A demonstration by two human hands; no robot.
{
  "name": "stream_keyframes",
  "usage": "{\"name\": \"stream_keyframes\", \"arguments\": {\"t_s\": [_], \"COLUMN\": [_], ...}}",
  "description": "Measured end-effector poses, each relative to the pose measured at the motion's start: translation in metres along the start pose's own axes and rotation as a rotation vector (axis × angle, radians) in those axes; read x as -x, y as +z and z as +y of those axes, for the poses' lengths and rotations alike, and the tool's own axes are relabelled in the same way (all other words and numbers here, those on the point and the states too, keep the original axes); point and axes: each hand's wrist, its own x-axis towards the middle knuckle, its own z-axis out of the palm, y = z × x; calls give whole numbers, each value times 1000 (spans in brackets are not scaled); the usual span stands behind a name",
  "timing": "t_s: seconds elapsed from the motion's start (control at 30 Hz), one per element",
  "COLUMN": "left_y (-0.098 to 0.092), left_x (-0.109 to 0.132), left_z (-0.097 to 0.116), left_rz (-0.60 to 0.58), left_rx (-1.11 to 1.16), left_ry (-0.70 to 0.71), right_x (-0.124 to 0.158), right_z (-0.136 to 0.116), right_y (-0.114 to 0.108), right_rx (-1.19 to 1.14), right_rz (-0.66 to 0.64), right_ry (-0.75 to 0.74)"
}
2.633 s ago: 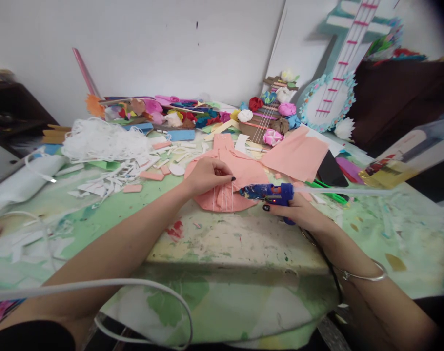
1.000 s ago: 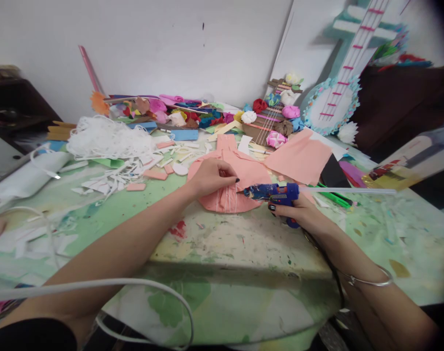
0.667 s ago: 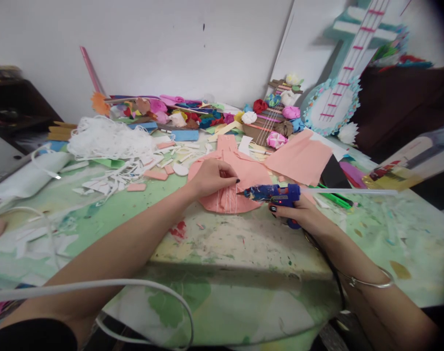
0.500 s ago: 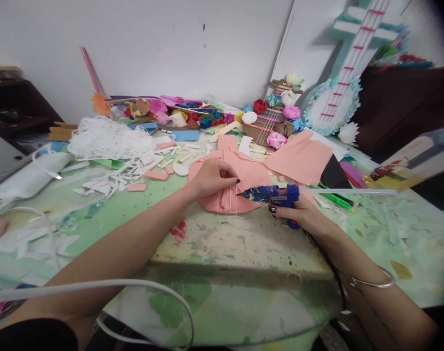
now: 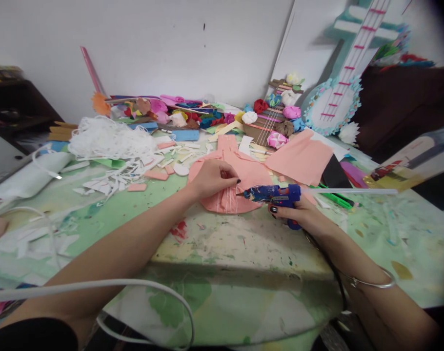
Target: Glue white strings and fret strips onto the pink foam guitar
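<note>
A pink instrument-shaped craft piece point(image 5: 249, 171) lies flat near the table's front edge, its neck pointing away from me. Several thin white strings point(image 5: 227, 201) run down its lower half. My left hand point(image 5: 216, 179) rests over its middle, thumb and fingers pinched at the upper end of the rightmost string; the fingertips partly hide the grip. In my right hand point(image 5: 295, 212) is a blue glue gun point(image 5: 268, 193), its nozzle pointing left, close beside that string. A long clear glue stick point(image 5: 353, 191) sticks out of the gun's back.
White string point(image 5: 105, 139) lies heaped at the back left beside white and pink scraps point(image 5: 156, 174). Pink sheet material point(image 5: 302, 158) and a green cutter point(image 5: 333, 196) sit to the right. A decorated teal instrument point(image 5: 335, 105) leans behind. A white cable point(image 5: 134, 282) loops across the front.
The glue gun has shifted very slightly to the right. My left hand stays in place on the pink piece.
</note>
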Motion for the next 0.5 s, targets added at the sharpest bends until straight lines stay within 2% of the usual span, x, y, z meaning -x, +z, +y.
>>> {"name": "stream_keyframes", "arguments": {"t_s": [0.2, 0.5], "left_y": [0, 1], "left_x": [0, 0], "left_z": [-1, 0], "left_rz": [7, 2], "left_rx": [-2, 22], "left_ry": [10, 12], "right_x": [-2, 0], "right_z": [5, 0], "right_y": [-1, -1], "right_rx": [6, -33], "right_rz": [-19, 21], "right_ry": [3, 62]}}
